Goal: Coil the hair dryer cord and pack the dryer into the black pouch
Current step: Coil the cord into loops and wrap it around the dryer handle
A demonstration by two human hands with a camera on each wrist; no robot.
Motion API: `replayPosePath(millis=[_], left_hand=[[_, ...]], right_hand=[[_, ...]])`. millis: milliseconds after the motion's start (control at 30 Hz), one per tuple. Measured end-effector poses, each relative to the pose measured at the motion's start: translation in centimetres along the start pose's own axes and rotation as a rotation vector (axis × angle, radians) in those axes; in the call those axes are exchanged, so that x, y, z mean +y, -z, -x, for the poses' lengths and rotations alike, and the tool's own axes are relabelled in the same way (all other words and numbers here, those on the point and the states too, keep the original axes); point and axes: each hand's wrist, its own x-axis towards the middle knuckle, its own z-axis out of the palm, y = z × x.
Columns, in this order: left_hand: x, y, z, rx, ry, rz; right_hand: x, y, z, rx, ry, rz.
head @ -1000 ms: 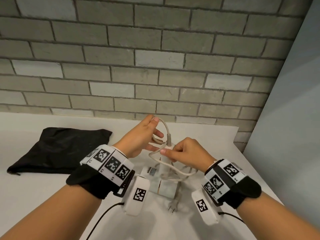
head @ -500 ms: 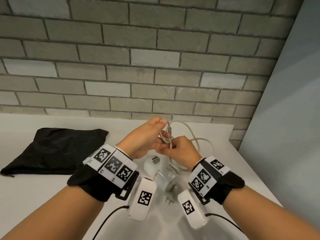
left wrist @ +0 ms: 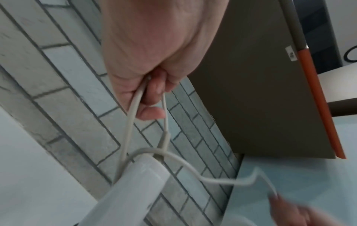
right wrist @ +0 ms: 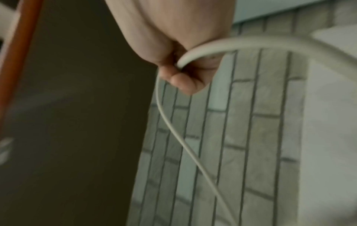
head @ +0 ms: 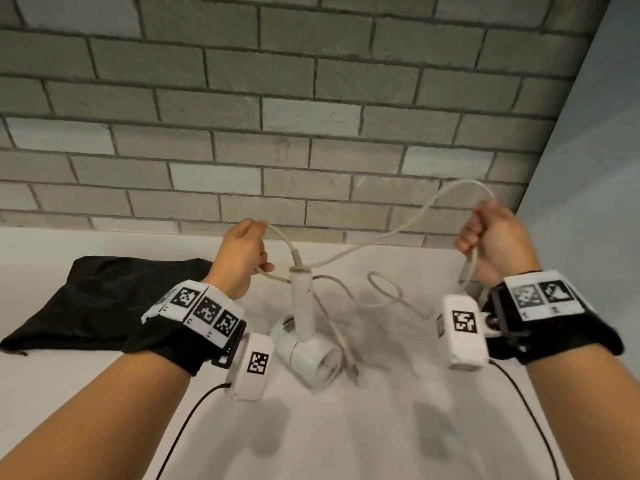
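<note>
A white hair dryer (head: 304, 348) rests on the white table (head: 346, 427), its handle (head: 300, 299) pointing up and away from me. Its beige cord (head: 349, 251) rises from the handle end. My left hand (head: 242, 254) pinches a loop of cord (left wrist: 133, 116) just left of the handle (left wrist: 123, 194). My right hand (head: 491, 237) grips the cord (right wrist: 173, 133) far out to the right, raised above the table. The cord arches between both hands, and slack curls on the table. The plug (head: 353, 370) lies beside the dryer head. A black pouch (head: 104, 303) lies flat at the left.
A grey brick wall (head: 311, 116) stands close behind the table. A pale panel (head: 595, 168) closes off the right side, near the table's right edge. Black cables from my wrist cameras trail over the near part of the table.
My right hand has swung far to the right and upward, drawing the cord out into a long arch. My left hand has stayed by the handle end with its loop.
</note>
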Motion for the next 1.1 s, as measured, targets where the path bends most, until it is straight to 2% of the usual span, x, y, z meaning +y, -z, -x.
replayPosePath(millis=[100, 133, 200, 233, 267, 300, 367, 433, 500, 567, 667, 767, 833, 933, 1033, 1100], left_hand=[[-0.1, 0.4, -0.3, -0.028, -0.026, -0.034], [-0.1, 0.4, -0.3, -0.047, -0.043, -0.046], [-0.1, 0.0, -0.3, -0.085, -0.083, -0.071], [0.0, -0.2, -0.2, -0.104, -0.101, -0.087], [0.1, -0.5, -0.1, -0.124, -0.117, -0.109], [0.3, -0.8, 0.1, -0.140, -0.134, -0.133], [0.5, -1.5, 0.4, -0.160, -0.160, -0.174], [0.7, -2.2, 0.8, -0.170, -0.172, -0.199], [0.8, -2.8, 1.1, -0.186, -0.181, -0.219], [0.9, -3.0, 1.3, -0.215, -0.184, -0.244], [1.0, -2.5, 1.5, -0.260, -0.198, -0.299], [1.1, -1.2, 1.4, -0.241, -0.232, -0.415], [1.1, -0.3, 1.0, -0.188, -0.269, -0.480], [1.0, 0.5, 0.1, -0.106, -0.276, -0.449], [0.7, 0.6, -0.4, -0.072, -0.269, -0.403], [0.9, 0.7, -0.7, -0.031, -0.238, -0.396]], right_hand=[[2.8, 4.1, -1.1, 0.204, -0.089, 0.273], [4.1, 4.9, -1.1, 0.192, -0.160, 0.441], [6.4, 6.1, -0.7, 0.034, -0.288, 1.031], [6.9, 6.1, -0.3, -0.034, -0.272, 1.375], [7.0, 5.5, 0.1, -0.062, -0.113, 1.579], [6.7, 4.1, 0.9, -0.104, 0.088, 1.580], [6.0, 0.2, 3.2, -0.264, 0.383, 1.271], [5.8, -4.0, 6.1, -0.524, 0.406, 1.073], [6.9, -6.7, 8.1, -0.742, 0.337, 1.185], [8.5, -7.9, 8.8, -0.803, 0.273, 1.332], [9.4, -8.0, 8.3, -0.759, 0.277, 1.221], [7.7, -7.7, 7.7, -0.776, 0.368, 1.059], [4.9, -7.3, 7.2, -0.671, 0.375, 0.810], [0.8, -5.5, 5.5, -0.457, 0.363, 0.446], [-0.9, -3.0, 4.4, -0.276, 0.384, 0.267], [-1.1, -1.4, 3.9, -0.211, 0.380, 0.184]])
